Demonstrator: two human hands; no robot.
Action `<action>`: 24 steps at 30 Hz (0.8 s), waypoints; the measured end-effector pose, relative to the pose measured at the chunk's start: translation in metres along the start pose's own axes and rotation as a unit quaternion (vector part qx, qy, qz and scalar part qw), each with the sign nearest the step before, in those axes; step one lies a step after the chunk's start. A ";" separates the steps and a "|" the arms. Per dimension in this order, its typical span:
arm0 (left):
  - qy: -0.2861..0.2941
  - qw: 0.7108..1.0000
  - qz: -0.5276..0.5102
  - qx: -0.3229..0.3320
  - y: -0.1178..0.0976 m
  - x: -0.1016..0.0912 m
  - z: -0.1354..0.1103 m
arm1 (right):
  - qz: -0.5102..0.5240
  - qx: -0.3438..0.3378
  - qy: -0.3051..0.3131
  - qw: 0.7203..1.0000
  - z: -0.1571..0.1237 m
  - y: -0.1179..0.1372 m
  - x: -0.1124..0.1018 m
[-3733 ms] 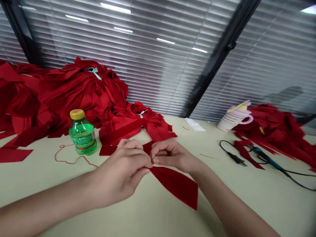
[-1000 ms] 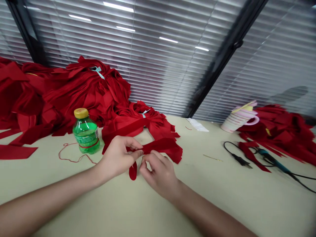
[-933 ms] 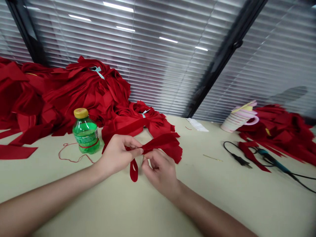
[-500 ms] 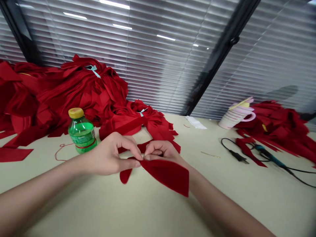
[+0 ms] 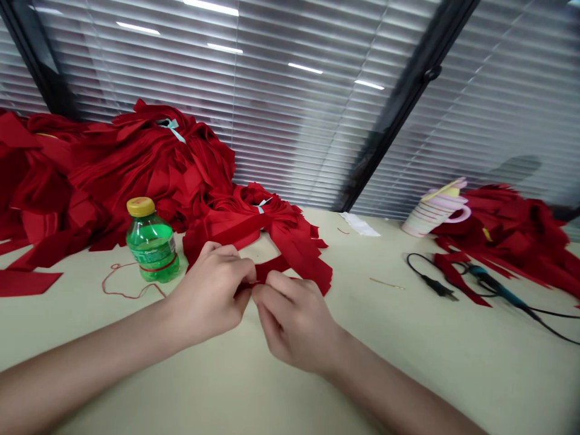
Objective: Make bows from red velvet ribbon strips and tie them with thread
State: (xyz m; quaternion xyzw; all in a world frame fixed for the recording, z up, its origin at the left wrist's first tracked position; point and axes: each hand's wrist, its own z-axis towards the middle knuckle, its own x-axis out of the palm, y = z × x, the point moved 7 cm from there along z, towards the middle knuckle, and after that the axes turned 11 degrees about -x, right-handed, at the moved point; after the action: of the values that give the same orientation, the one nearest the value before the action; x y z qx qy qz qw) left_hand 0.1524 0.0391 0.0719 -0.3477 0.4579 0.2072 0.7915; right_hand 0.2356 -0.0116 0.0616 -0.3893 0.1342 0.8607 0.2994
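Observation:
My left hand (image 5: 217, 290) is closed, its thumb and fingers pinching a red fabric strip (image 5: 245, 286). Against it, fingertips nearly touching, my right hand (image 5: 296, 317) is also closed on the strip. Both hands have their backs turned up and hide most of the fabric, so only slivers of red show between the fingers. Just behind them, a loose bundle of red strips (image 5: 308, 251) tied with a pale blue ribbon lies on the table. What the fingertips do at the fabric is hidden.
A green bottle (image 5: 154, 244) with a yellow cap stands left, beside red thread (image 5: 122, 294). Large red strip piles (image 5: 149, 157) lie behind. At right are a tilted mug (image 5: 428, 214), a soldering-iron-like tool (image 5: 498, 289), a black plug (image 5: 439, 289) and more red strips (image 5: 512, 229).
Both hands have turned over, backs upward, and my right hand has moved lower. The strip's wide end, hanging in front of my right hand before, is out of sight now.

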 end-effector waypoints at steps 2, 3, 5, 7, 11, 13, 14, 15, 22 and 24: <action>-0.018 1.000 -0.010 -0.020 0.004 -0.005 0.001 | 0.006 0.001 -0.022 1.000 -0.002 0.003 0.002; -0.026 0.999 -0.016 -0.030 0.006 -0.007 0.001 | 0.020 0.014 -0.033 0.999 -0.003 0.001 0.003; -0.042 0.997 -0.035 -0.051 0.010 -0.013 0.002 | 0.053 0.056 -0.052 0.996 -0.005 -0.004 0.005; -0.054 0.993 -0.069 -0.075 0.016 -0.017 0.003 | 0.091 0.107 -0.070 0.988 -0.008 -0.012 0.008; -0.063 0.979 -0.144 -0.127 0.025 -0.021 0.005 | 0.209 0.251 -0.111 0.939 -0.014 -0.028 0.021; -0.058 0.970 -0.184 -0.151 0.029 -0.020 0.007 | 0.279 0.307 -0.115 0.903 -0.017 -0.031 0.033; -0.049 0.964 -0.207 -0.160 0.030 -0.018 0.007 | 0.313 0.325 -0.112 0.885 -0.018 -0.032 0.039; -0.035 0.958 -0.230 -0.165 0.031 -0.016 0.008 | 0.345 0.337 -0.107 0.869 -0.019 -0.033 0.045; 0.082 0.909 -0.380 -0.153 0.025 -0.005 0.010 | 0.492 0.316 -0.039 0.810 -0.022 -0.056 0.051; 0.140 0.897 -0.401 -0.123 0.017 -0.001 0.007 | 0.519 0.279 0.007 0.808 -0.019 -0.058 0.045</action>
State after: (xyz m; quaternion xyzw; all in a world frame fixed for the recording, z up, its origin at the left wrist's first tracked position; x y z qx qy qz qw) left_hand 0.1451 0.0554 0.0692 -0.6220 0.3562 -0.1241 0.6862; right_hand 0.2594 0.0439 0.0150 -0.1675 0.5526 0.8106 -0.0973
